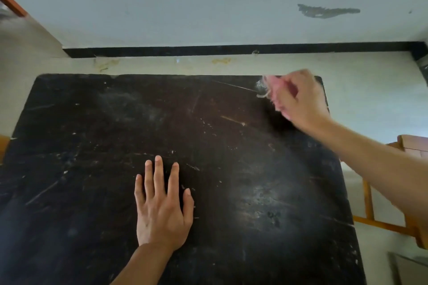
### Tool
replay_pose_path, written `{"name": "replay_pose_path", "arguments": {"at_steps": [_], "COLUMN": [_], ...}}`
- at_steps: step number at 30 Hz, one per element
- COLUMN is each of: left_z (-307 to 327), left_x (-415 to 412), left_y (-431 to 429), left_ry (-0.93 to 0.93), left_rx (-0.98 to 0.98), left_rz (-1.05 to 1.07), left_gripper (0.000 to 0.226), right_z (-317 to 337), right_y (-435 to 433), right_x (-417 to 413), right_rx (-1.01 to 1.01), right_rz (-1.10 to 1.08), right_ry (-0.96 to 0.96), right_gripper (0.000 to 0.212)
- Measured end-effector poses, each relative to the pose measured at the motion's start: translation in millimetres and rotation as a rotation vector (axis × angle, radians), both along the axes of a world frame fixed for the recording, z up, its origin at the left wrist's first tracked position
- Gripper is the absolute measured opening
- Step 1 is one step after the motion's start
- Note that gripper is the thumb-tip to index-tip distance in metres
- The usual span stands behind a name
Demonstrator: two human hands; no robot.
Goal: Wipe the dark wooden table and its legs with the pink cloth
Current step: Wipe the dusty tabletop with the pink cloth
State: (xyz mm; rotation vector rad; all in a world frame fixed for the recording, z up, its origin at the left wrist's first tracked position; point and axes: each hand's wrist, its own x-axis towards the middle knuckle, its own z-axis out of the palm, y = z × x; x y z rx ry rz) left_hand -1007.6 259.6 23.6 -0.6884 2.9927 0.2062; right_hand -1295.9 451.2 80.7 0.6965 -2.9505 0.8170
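left hand (pixel 162 210) lies flat on the dark table (pixel 92 146), palm down, fingers straight and spread, holding nothing. right hand (pixel 298 99) is at the far right corner of the table top, fingers curled round the bunched pink cloth (pixel 273 92); frayed threads hang out at its left edge, image blurred there.

Head view, down onto table (pixel 92 192)

Right hand (pixel 298 99) grips pink cloth (pixel 274 92) at table (pixel 92 146) corner.

No readable text anywhere.
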Motion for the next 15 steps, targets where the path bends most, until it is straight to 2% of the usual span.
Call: {"name": "replay_pose_path", "arguments": {"at_steps": [2, 4, 5, 8, 12, 13, 15], "left_z": [0, 1, 1, 0, 2, 2, 3], "left_x": [0, 0, 0, 0, 1, 0, -1], "left_y": [-1, -1, -1, -2, -2, -1, -2], "left_ry": [-0.002, 0.003, 0.005, 0.016, 0.012, 0.009, 0.02], "left_rx": [0.007, 0.003, 0.001, -0.001, 0.0, 0.001, 0.006], "left_rz": [0.003, 0.005, 0.002, -0.003, 0.003, 0.001, 0.002], "left_gripper": [0.06, 0.059, 0.059, 0.058, 0.06, 0.062, 0.06], "right_z": [-15, -34, -41, -49, -37, -35, -24], "right_y": [3, 13, 17, 10, 14, 15, 9], "right_x": [54, 72, 59, -16, -123, -132, -123], "right_rx": [0.053, 0.184, 0.221, 0.274, 0.161, 0.118, 0.021], "right_rz": [0.259, 0.463, 0.484, 0.246, -0.249, -0.336, -0.392], "right_ry": [0.005, 0.108, 0.114, 0.049, -0.221, -0.238, -0.1], "right_gripper": [0.031, 0.038, 0.043, 0.046, 0.024, 0.028, 0.036]}}
